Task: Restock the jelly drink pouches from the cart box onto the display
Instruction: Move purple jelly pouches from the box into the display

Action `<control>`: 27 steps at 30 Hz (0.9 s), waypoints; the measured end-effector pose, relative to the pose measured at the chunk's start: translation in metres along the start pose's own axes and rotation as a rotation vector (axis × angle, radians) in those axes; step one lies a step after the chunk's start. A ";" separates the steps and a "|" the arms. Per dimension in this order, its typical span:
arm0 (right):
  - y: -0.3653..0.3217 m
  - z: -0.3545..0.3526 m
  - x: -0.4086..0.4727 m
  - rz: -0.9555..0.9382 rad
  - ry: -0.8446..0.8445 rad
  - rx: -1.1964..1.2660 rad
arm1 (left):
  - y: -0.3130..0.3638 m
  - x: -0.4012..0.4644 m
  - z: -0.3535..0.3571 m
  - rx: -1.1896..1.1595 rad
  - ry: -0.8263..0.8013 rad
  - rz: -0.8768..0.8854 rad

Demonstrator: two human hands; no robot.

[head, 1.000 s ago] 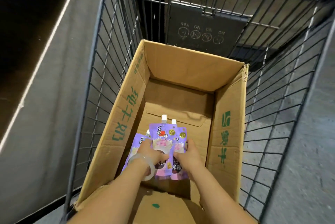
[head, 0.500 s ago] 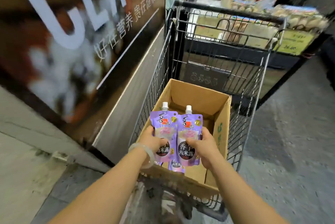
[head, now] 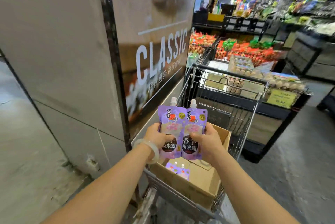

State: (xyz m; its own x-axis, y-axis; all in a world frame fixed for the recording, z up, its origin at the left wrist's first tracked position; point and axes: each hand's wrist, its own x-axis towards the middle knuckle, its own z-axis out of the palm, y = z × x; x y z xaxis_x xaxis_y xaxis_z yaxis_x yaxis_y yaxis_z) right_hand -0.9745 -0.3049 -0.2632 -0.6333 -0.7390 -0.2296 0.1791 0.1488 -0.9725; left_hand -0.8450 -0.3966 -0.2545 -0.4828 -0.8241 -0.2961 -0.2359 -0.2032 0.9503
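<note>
Above the cart box (head: pixel 203 182), I am holding two jelly drink pouches (head: pixel 182 133) upright and side by side, my left hand (head: pixel 157 135) gripping one, my right hand (head: pixel 205 139) the other, fingers curled round them. More pouches (head: pixel 178 169) are lying in the box. Slick film may be sliding through my grip as I am turning toward a display I cannot see.

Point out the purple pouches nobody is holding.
The pouches in the cardboard box, lying flat on its bottom. The other two pouches are upright, gripped by the left hand and right hand.
</note>
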 end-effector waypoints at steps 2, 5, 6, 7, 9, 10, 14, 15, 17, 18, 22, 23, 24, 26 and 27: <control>-0.008 -0.001 -0.012 -0.008 -0.031 0.005 | 0.007 -0.021 -0.001 -0.020 0.029 0.017; -0.010 -0.006 -0.034 -0.022 -0.075 -0.017 | 0.007 -0.054 0.000 -0.045 0.066 0.023; -0.009 -0.008 -0.042 -0.024 -0.095 -0.024 | 0.004 -0.065 0.001 -0.046 0.084 0.026; -0.007 -0.011 -0.049 -0.023 -0.114 -0.034 | -0.001 -0.076 0.002 -0.048 0.105 0.025; 0.000 -0.013 -0.066 -0.021 -0.155 -0.048 | -0.013 -0.102 0.003 -0.042 0.155 0.022; 0.002 -0.014 -0.075 -0.024 -0.180 -0.044 | -0.021 -0.114 0.004 -0.045 0.186 0.019; 0.015 0.002 -0.115 0.019 -0.302 -0.046 | -0.050 -0.167 -0.010 -0.114 0.302 -0.033; 0.018 0.009 -0.125 0.036 -0.338 -0.045 | -0.056 -0.180 -0.017 -0.131 0.344 -0.036; 0.024 0.029 -0.148 0.055 -0.414 -0.050 | -0.067 -0.207 -0.035 -0.174 0.429 -0.032; 0.026 0.041 -0.161 0.056 -0.448 -0.059 | -0.071 -0.223 -0.045 -0.195 0.465 -0.025; 0.032 0.091 -0.224 0.036 -0.606 -0.091 | -0.090 -0.295 -0.092 -0.234 0.610 0.006; 0.034 0.104 -0.243 0.030 -0.649 -0.093 | -0.095 -0.317 -0.104 -0.235 0.650 0.009; 0.037 0.119 -0.262 0.026 -0.689 -0.100 | -0.099 -0.340 -0.116 -0.231 0.696 0.013; 0.044 0.147 -0.309 0.010 -0.781 -0.127 | -0.108 -0.395 -0.141 -0.209 0.789 0.018; 0.048 0.160 -0.334 0.006 -0.828 -0.135 | -0.114 -0.423 -0.152 -0.197 0.832 0.013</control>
State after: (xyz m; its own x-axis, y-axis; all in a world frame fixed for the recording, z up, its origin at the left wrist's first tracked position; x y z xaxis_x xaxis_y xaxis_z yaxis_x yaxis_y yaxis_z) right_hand -0.6337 -0.1565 -0.2276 0.1340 -0.9737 -0.1842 0.0561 0.1930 -0.9796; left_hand -0.4861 -0.1056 -0.2228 0.3101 -0.9312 -0.1914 -0.0462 -0.2159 0.9753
